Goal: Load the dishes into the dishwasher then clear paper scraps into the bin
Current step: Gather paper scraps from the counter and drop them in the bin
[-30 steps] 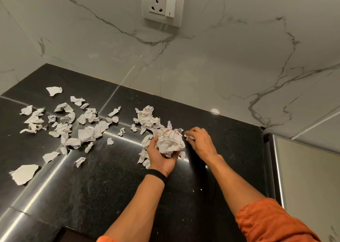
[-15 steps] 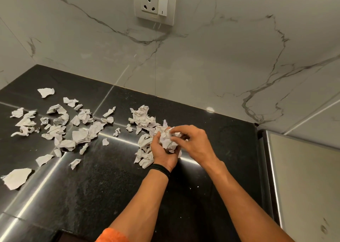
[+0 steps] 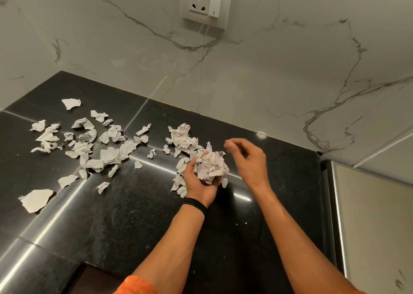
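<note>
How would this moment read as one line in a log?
stage: gathering scraps | left hand: holds paper wad | right hand: empty, beside wad | loose scraps: on counter | bin: unseen

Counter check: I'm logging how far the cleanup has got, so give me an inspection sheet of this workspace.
Surface: black counter, glossy, strewn with paper.
Job's things: scraps scattered at left; more beside the left hand; wad gathered. No bin or dishes seen.
Clutter: nothing seen.
Grippers: left hand cups the wad; right hand hovers beside it, fingers blurred, seemingly empty.
Cables: nothing seen.
Surroundings: marble wall, socket, steel appliance at right.
</note>
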`<state>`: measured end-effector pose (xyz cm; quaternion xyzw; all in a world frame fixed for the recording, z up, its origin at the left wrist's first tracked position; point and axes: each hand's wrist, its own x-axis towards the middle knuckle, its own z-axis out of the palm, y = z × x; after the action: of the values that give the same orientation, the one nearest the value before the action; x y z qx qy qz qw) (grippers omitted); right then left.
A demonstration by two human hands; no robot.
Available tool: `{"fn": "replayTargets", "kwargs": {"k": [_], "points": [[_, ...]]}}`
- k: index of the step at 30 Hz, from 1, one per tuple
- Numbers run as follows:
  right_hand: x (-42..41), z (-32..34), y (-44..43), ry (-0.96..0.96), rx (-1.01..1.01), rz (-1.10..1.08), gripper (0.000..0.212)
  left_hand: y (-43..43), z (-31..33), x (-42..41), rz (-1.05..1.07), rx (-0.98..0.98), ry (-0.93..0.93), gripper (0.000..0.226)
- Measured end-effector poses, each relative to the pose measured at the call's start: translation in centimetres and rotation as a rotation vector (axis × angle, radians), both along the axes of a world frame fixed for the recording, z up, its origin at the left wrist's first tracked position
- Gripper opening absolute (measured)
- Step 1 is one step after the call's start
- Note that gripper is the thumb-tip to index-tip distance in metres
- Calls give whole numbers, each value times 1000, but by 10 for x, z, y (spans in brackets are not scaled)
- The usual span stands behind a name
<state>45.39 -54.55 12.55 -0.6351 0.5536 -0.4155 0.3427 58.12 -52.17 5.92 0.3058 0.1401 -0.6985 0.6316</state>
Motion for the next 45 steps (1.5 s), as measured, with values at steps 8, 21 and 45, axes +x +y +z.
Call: {"fn": "replayTargets", "kwargs": {"k": [8, 21, 45], "points": [[-12, -87, 22, 570, 155, 170, 31, 11, -11, 26, 41, 9, -43, 51], [-18, -10, 30, 1, 79, -10, 20, 10, -1, 4, 40, 8, -45, 47], [12, -84, 31, 630, 137, 179, 29, 25, -2, 35, 108, -5, -84, 48]]}}
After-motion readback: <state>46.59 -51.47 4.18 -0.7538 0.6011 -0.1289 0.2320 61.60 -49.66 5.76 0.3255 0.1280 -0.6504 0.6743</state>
